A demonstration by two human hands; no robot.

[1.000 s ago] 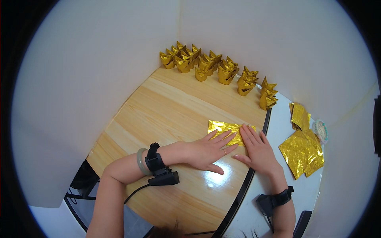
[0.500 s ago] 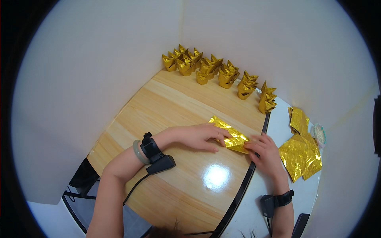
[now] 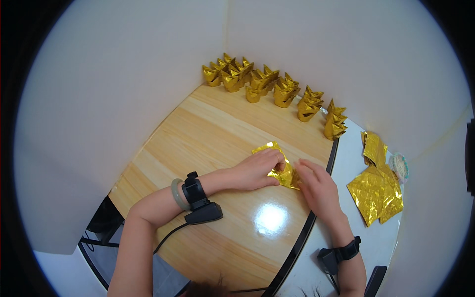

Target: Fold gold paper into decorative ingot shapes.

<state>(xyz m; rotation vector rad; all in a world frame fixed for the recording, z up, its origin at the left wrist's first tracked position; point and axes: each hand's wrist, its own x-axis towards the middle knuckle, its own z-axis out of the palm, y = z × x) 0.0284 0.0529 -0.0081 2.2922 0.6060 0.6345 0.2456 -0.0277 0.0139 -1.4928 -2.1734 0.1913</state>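
A folded sheet of gold foil paper (image 3: 284, 177) lies on the wooden tabletop (image 3: 217, 143), creased and partly covered by my hands. My left hand (image 3: 260, 167) bends its fingers over the sheet and grips it, hiding its middle. At the sheet's right end is my right hand (image 3: 319, 190), fingers stretched and slightly apart, its fingertips at the foil's edge. Whether those fingertips press on the foil is hard to make out.
Rows of folded gold foil ingots (image 3: 287, 91) stand along the back edge against the wall. To the right, on a white surface (image 3: 341, 173), lie flat gold foil sheets (image 3: 367, 190), a folded foil stack (image 3: 374, 148) and a small round container (image 3: 399, 166).
My left fingers have gone from lying flat to curled over the foil. My right fingers have straightened and shifted slightly left. The foil has turned and moved a little left.
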